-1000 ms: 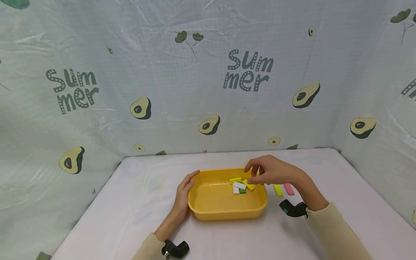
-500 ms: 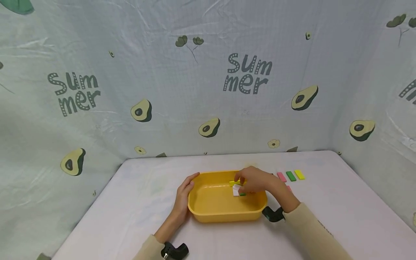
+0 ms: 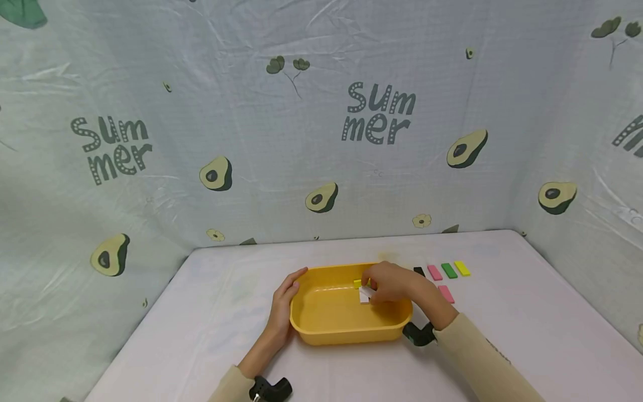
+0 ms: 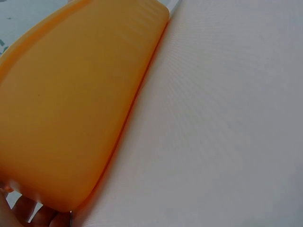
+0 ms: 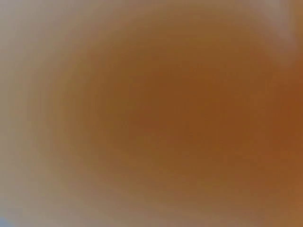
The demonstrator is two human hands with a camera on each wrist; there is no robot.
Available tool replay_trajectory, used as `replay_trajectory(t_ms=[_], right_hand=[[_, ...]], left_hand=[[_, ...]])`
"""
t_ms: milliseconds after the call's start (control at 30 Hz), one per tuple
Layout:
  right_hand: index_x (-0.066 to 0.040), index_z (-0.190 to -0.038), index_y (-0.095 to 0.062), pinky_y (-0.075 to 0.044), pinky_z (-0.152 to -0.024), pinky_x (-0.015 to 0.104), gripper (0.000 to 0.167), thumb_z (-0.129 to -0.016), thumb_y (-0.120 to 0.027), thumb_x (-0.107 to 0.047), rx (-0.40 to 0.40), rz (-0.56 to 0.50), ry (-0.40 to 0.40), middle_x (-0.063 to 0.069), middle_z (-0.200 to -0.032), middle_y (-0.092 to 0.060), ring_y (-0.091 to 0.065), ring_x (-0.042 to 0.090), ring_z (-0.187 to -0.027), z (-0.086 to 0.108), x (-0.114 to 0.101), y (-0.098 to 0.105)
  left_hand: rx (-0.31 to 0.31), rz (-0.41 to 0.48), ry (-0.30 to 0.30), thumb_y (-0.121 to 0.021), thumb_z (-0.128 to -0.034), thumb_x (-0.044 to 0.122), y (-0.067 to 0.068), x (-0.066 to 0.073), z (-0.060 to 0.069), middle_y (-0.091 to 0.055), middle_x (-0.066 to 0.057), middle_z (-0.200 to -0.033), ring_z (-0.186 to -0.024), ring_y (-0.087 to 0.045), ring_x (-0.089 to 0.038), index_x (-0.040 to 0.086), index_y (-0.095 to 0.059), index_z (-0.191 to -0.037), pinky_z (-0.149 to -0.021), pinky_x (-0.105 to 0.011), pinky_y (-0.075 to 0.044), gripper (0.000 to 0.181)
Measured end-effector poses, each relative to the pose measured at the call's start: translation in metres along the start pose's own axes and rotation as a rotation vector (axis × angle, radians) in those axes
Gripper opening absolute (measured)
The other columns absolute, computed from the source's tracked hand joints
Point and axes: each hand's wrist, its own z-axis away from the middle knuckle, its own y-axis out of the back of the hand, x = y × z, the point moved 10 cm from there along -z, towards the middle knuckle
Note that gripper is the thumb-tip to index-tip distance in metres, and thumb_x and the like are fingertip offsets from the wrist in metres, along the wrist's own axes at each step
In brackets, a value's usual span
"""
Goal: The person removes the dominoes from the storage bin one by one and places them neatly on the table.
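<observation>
A yellow plastic tub [image 3: 346, 338] stands on the table between the hands. Fingers of my left hand [image 3: 281, 304] lie along its left end, the thumb at the rim; in the left wrist view several fingers [image 4: 45, 215] curl against the tub wall. Over the tub's right half, my right hand [image 3: 392, 281] reaches down with bent fingers to a small pile of flat blocks. A white block [image 3: 364, 296] and a yellow block [image 3: 357, 283] show beside its fingertips; the hand hides the others. Whether it pinches one is not visible. The right wrist view is just an orange-brown blur.
Right of the tub, flat blocks lie on the white table [image 3: 241, 312]: a black one [image 3: 419, 271], a pink one [image 3: 434, 272], a green one [image 3: 449, 271], a yellow one [image 3: 462, 268], and another pink one [image 3: 446, 294] nearer. A printed curtain [image 3: 271, 123] surrounds the table.
My right hand has come down and left from above the tub's right rim into the block pile, uncovering the blocks on the table. My left hand has stayed at the tub.
</observation>
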Motion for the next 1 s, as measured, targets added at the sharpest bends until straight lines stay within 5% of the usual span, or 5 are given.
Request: replay_trajectory(t_ms=[333, 567, 833, 1000], right_hand=[[-0.007, -0.118, -0.071, -0.050, -0.076, 0.032, 0.034, -0.086, -0.083, -0.013, 0.009, 0.038, 0.050, 0.002, -0.086, -0.060, -0.053, 0.018, -0.080, -0.0052, -0.0036, -0.0046], [-0.005, -0.118, -0.071, -0.046, -0.071, 0.028, 0.037, -0.086, -0.084, -0.018, 0.028, 0.051, 0.050, 0.000, -0.082, -0.059, -0.053, 0.016, -0.075, -0.0061, -0.0059, -0.0060], [-0.007, -0.109, -0.069, -0.044, -0.068, 0.028, 0.031, -0.084, -0.085, -0.016, 0.033, 0.026, 0.029, 0.001, -0.076, -0.057, -0.053, 0.016, -0.072, -0.0077, -0.0035, -0.0097], [-0.008, -0.109, -0.071, -0.043, -0.067, 0.027, 0.031, -0.084, -0.085, -0.017, 0.040, 0.051, 0.041, 0.000, -0.075, -0.057, -0.053, 0.015, -0.071, -0.0083, -0.0037, -0.0097]], left_hand=[[0.004, -0.005, 0.007, -0.036, -0.1105, 0.020, -0.0003, -0.0003, 0.0004, -0.047, -0.012, -0.160, -0.146, -0.045, -0.030, 0.009, -0.053, -0.151, -0.113, -0.019, -0.040, 0.045], [0.004, -0.001, 0.008, -0.035, -0.1107, 0.020, -0.0001, -0.0002, 0.0010, -0.046, -0.013, -0.160, -0.147, -0.044, -0.032, 0.007, -0.052, -0.151, -0.121, -0.034, -0.037, 0.045], [0.015, -0.029, 0.011, -0.036, -0.1103, 0.019, -0.0009, 0.0002, 0.0033, -0.048, -0.011, -0.159, -0.146, -0.045, -0.029, 0.009, -0.053, -0.150, -0.116, -0.023, -0.039, 0.045], [0.015, -0.032, 0.012, -0.035, -0.1102, 0.019, -0.0011, 0.0015, 0.0036, -0.048, -0.011, -0.160, -0.146, -0.045, -0.030, 0.010, -0.053, -0.150, -0.120, -0.031, -0.038, 0.045]])
